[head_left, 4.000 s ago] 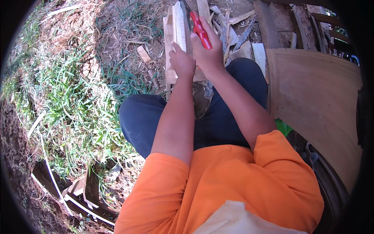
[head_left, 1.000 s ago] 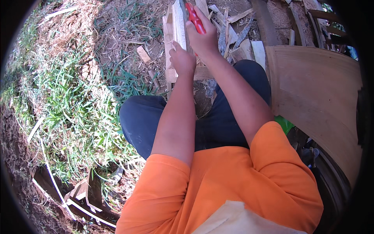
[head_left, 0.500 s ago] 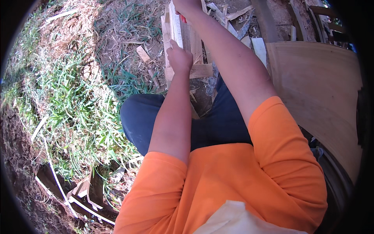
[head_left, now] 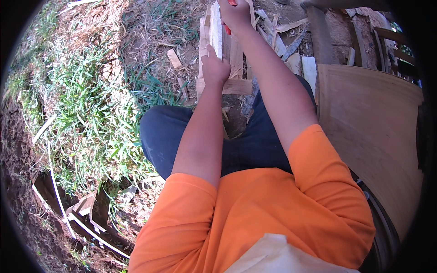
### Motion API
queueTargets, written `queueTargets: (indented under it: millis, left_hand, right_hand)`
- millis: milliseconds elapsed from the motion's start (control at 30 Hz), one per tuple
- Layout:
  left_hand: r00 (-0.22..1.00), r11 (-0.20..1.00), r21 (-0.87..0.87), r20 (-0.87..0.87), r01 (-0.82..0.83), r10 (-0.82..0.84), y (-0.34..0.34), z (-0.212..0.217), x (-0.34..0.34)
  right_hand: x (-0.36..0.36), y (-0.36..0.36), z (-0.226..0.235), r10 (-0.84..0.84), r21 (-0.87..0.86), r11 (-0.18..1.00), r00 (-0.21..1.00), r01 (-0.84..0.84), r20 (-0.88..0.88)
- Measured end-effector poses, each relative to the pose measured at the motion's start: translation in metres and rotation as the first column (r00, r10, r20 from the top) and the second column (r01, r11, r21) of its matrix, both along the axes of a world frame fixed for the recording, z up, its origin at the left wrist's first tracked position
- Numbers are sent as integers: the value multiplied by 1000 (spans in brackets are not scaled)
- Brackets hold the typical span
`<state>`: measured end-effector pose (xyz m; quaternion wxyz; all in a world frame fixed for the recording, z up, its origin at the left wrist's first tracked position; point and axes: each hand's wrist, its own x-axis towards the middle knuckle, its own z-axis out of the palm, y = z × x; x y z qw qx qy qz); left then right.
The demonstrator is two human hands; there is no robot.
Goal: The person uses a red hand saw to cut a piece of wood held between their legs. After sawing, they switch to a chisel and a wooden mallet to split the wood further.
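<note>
My left hand (head_left: 215, 68) grips the near end of a pale wooden slat (head_left: 216, 32) that stands on edge on a stack of short boards (head_left: 236, 54). My right hand (head_left: 236, 14) reaches farther out along the same slat, at the top rim of the view. It is closed around a red-handled tool (head_left: 227, 28), of which only a sliver of red shows below the fingers. Both forearms stretch forward over my dark blue trousers and orange sleeves.
A large curved plywood sheet (head_left: 373, 136) lies at the right. Loose wood scraps (head_left: 282, 32) and a thick post (head_left: 321, 32) sit beyond the boards. Grass (head_left: 91, 113) and bare soil cover the left, with thin white strips (head_left: 59, 200) at the lower left.
My right hand with the red-handled tool has moved forward along the slat to the top edge, hiding most of the tool. The left hand has kept its hold on the slat.
</note>
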<state>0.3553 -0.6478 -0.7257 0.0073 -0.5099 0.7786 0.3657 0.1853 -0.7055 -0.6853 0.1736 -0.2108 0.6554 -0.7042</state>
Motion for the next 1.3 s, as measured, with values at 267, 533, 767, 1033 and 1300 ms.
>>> queueTargets:
  millis: [267,533,767,1033,1300]
  left_hand:
    - [998,999,-27,-45,-40,39,-1,-14,7]
    - [995,998,-13,-81,-63,62,-6,-17,15]
    - [975,995,-86,-218,-53,33,-1,-17,5]
    - [974,998,-11,-218,-70,66,2,-23,8]
    - [985,994,64,-139,-91,99,1,-8,9]
  right_hand:
    - [118,152,104,107,161,980,993,-114,52]
    - [141,173,169,132,28,988,920,-153,370]
    - [-12,-7,29,-46,190,981,995,28,91]
    - [3,-8,-8,-98,-130,986,993,105,58]
    - [109,153,93,19,136,990,990,-37,137]
